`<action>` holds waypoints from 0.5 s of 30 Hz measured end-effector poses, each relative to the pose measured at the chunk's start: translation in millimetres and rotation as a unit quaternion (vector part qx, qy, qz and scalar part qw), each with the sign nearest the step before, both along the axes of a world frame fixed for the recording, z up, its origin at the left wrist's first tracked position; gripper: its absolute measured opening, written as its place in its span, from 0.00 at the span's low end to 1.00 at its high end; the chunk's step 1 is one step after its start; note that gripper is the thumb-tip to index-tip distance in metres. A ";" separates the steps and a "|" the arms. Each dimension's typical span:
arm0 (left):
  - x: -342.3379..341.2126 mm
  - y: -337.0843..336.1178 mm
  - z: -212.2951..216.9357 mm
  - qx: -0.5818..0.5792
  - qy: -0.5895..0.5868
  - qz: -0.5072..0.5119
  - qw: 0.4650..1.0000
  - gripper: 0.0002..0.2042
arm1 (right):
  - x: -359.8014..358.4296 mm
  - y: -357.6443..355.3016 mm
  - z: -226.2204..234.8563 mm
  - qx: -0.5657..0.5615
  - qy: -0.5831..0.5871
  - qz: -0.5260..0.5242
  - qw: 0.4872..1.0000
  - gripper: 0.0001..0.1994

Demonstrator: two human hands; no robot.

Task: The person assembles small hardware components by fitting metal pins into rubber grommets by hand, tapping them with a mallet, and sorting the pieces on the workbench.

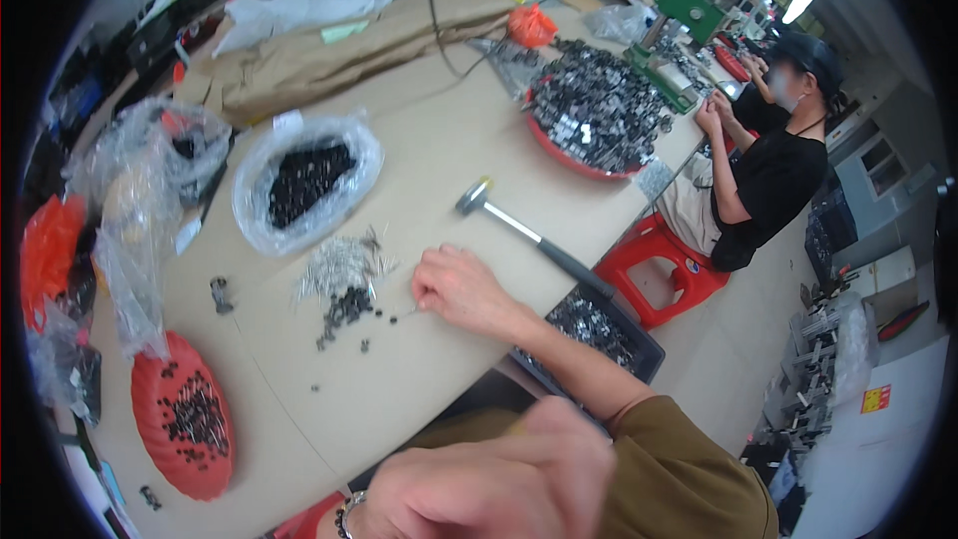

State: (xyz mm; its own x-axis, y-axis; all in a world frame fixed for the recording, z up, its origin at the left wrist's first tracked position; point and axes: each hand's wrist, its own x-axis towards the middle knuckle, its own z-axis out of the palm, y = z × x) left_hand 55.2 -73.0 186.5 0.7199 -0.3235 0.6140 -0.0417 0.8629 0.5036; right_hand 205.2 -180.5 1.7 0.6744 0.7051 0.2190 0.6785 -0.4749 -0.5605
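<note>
My right hand [457,286] rests low over the table, thumb and fingers pinched together. A thin sliver shows at the fingertips, too small to name. Just left of it lie a loose heap of thin silver metal pins [342,268] and a cluster of small black parts [346,309]. A few black pieces are scattered nearer to me. My left hand [489,479], with a beaded bracelet at the wrist, is raised close to the camera. Motion smears its fingers, so its hold cannot be made out. A hammer [519,230] lies beyond my right hand.
A clear bag of black parts [311,185] and a red tray [180,439] stand left. A red basin [589,165] heaped with metal parts is at the far right. A dark bin [649,359] adjoins the near edge. A co-worker [768,150] sits at right by a green press [689,10].
</note>
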 end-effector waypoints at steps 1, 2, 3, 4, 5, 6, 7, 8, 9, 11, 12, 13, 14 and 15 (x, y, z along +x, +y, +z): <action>-5.2 4.4 4.9 0.007 -0.014 -0.001 1.000 0.12 | -3.8 6.3 3.5 0.007 -0.014 -0.001 1.000 0.05; -15.6 7.6 7.9 0.011 0.026 0.084 0.996 0.09 | -8.1 12.7 7.1 0.005 -0.014 0.007 1.000 0.05; -18.5 6.0 6.6 0.009 0.070 0.156 0.985 0.06 | -9.2 7.7 5.5 -0.004 -0.010 0.003 1.000 0.06; -18.1 14.8 6.0 0.047 0.038 0.195 0.979 0.12 | -8.8 3.6 2.0 -0.002 -0.019 -0.011 1.000 0.06; -20.1 26.1 10.4 0.085 0.007 0.238 0.967 0.19 | -9.4 4.0 -1.1 -0.003 -0.016 -0.002 1.000 0.06; -27.5 29.4 14.5 0.102 -0.005 0.331 0.938 0.20 | -7.5 4.6 -2.9 -0.005 -0.010 0.008 1.000 0.06; -35.7 33.4 20.0 0.117 -0.015 0.423 0.899 0.23 | -5.8 6.5 -2.3 -0.002 -0.012 0.004 1.000 0.06; -39.7 38.6 31.0 0.136 -0.049 0.477 0.867 0.26 | -7.8 3.7 -3.0 -0.001 -0.029 -0.002 1.000 0.05; -41.1 44.3 39.9 0.155 -0.082 0.528 0.831 0.29 | -10.1 1.1 -4.8 0.000 -0.044 -0.008 0.999 0.04; -48.9 58.0 46.4 0.200 -0.123 0.574 0.784 0.30 | -12.0 2.6 -1.7 0.011 -0.064 -0.017 0.998 0.04; -52.8 61.4 48.7 0.238 -0.167 0.622 0.727 0.31 | -15.0 2.2 -2.3 0.018 -0.089 -0.019 0.996 0.04; -54.8 60.8 52.0 0.241 -0.168 0.620 0.727 0.31 | -15.0 4.7 -4.6 0.021 -0.087 -0.021 0.996 0.04; -57.2 58.6 55.2 0.271 -0.167 0.605 0.730 0.27 | -15.2 6.5 -7.7 0.038 -0.100 -0.032 0.994 0.03; -58.8 57.6 57.5 0.301 -0.166 0.589 0.732 0.24 | -16.1 7.7 -9.7 0.055 -0.113 -0.044 0.991 0.03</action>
